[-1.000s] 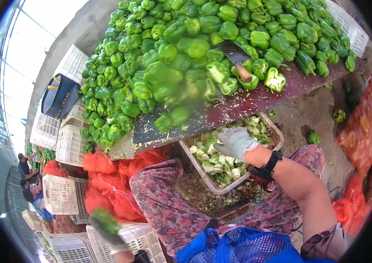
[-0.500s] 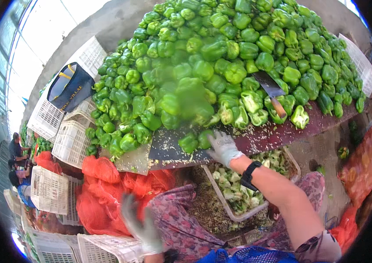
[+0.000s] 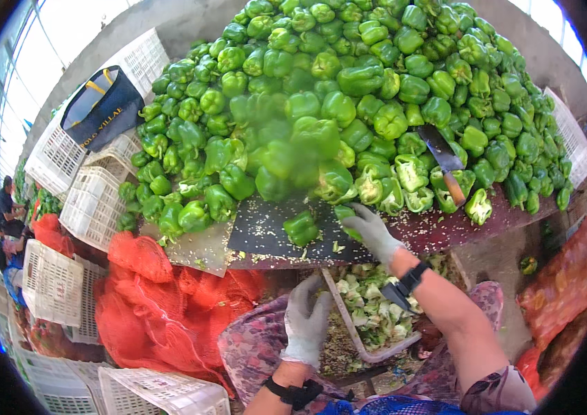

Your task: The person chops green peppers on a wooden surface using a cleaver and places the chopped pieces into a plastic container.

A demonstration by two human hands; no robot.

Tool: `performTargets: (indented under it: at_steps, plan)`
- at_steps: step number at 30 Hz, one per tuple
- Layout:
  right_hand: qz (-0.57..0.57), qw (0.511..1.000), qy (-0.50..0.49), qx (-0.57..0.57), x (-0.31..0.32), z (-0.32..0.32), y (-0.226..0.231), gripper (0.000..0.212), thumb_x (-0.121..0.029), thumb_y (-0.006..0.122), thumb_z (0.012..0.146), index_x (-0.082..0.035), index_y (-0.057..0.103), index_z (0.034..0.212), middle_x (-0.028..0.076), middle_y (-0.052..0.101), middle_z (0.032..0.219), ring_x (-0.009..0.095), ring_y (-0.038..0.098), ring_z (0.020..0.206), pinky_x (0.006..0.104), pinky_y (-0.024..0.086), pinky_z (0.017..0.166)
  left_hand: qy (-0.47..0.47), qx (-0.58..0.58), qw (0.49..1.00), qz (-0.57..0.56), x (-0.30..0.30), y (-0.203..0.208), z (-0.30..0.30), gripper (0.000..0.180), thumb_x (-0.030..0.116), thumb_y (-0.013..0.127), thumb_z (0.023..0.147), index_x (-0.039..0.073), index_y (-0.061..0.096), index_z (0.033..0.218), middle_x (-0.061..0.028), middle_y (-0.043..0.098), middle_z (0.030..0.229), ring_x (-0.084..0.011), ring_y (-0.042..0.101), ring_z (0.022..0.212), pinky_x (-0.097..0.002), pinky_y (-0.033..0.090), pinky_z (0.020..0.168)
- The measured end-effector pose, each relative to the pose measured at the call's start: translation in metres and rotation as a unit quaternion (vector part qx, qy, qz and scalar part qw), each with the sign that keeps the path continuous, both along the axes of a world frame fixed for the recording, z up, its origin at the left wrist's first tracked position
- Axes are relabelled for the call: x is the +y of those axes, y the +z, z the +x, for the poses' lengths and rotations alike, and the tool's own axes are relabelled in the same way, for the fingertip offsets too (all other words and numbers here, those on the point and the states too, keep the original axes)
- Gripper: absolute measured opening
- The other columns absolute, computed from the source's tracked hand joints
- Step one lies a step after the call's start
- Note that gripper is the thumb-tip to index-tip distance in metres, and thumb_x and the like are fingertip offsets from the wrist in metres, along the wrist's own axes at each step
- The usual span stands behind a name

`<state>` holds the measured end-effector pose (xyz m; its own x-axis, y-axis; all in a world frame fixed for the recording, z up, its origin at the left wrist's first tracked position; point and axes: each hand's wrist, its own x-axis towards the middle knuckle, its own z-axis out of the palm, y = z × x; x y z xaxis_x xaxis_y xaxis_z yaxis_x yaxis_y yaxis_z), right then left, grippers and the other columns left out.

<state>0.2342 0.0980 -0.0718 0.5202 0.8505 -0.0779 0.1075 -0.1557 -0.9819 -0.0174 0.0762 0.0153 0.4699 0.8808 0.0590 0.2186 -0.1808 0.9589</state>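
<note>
My right hand [image 3: 375, 234], in a pale work glove, has its fingers closed on a green bell pepper [image 3: 346, 216] at the front of the dark board [image 3: 273, 232]. Just left of it another green bell pepper [image 3: 301, 229] lies alone on the board. Lower down, over my lap, my gloved left hand [image 3: 306, 319] holds nothing, its fingers and thumb apart. Several cut peppers [image 3: 412, 173] with pale insides sit in front of the heap. A cleaver [image 3: 440, 149] with a wooden handle rests among them, right of my hands.
A large heap of green bell peppers [image 3: 266, 76] rises behind the board. Below its edge stands a tray of pepper cores [image 3: 369, 311]. Red mesh sacks [image 3: 148, 304], white crates [image 3: 51, 283] and a dark bag [image 3: 108, 111] are at left; people [image 3: 10, 235] are farther off.
My left hand has come up and right from beside the red sacks. My right hand has moved right, and the pepper with it, away from the lone pepper. The view has shifted slightly.
</note>
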Motion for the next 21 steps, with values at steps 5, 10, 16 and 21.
performTargets:
  at_steps: [5, 10, 16, 21]
  plan:
    - [0.036, 0.828, 0.126, 0.545, -0.055, -0.046, 0.058, 0.047, -0.035, 0.034, 0.099, -0.003, 0.054, 0.128, 0.016, 0.063, 0.120, 0.030, 0.062, 0.107, 0.0482, 0.050, 0.092, -0.058, -0.006, 0.995, 0.080, -0.005, -0.010, -0.004, 0.039, 0.010, 0.062, 0.086, 0.002, 0.057, 0.123, -0.0181, 0.062, 0.109, -0.0309, 0.062, 0.099, -0.0360, 0.050, 0.086]
    - [0.028, 0.813, 0.074, 0.577, -0.097, -0.081, 0.076, 0.042, -0.033, 0.032, 0.102, -0.006, 0.053, 0.125, 0.008, 0.062, 0.118, 0.021, 0.061, 0.104, 0.0402, 0.049, 0.094, -0.069, 0.041, 0.982, 0.170, -0.024, -0.008, 0.000, 0.037, 0.013, 0.065, 0.085, 0.008, 0.058, 0.121, -0.0158, 0.062, 0.103, -0.0294, 0.063, 0.087, -0.0368, 0.052, 0.073]
    - [0.051, 0.980, 0.184, 0.047, -0.128, -0.103, 0.077, 0.042, -0.025, 0.038, 0.102, -0.004, 0.046, 0.137, 0.010, 0.058, 0.125, 0.017, 0.052, 0.115, 0.0299, 0.042, 0.097, -0.111, 0.209, 0.951, 0.198, -0.038, -0.001, 0.003, 0.030, 0.026, 0.068, 0.081, 0.007, 0.061, 0.104, -0.0171, 0.059, 0.091, -0.0354, 0.062, 0.077, -0.0427, 0.051, 0.065]
    - [-0.074, 0.988, 0.116, 0.072, -0.144, -0.119, 0.099, 0.059, -0.037, 0.057, 0.094, -0.004, 0.042, 0.140, 0.015, 0.059, 0.123, 0.021, 0.056, 0.113, 0.0332, 0.045, 0.095, -0.141, 0.222, 0.943, 0.206, -0.046, -0.023, 0.008, 0.028, 0.022, 0.070, 0.076, 0.010, 0.065, 0.101, -0.0140, 0.063, 0.094, -0.0349, 0.064, 0.084, -0.0423, 0.053, 0.070]
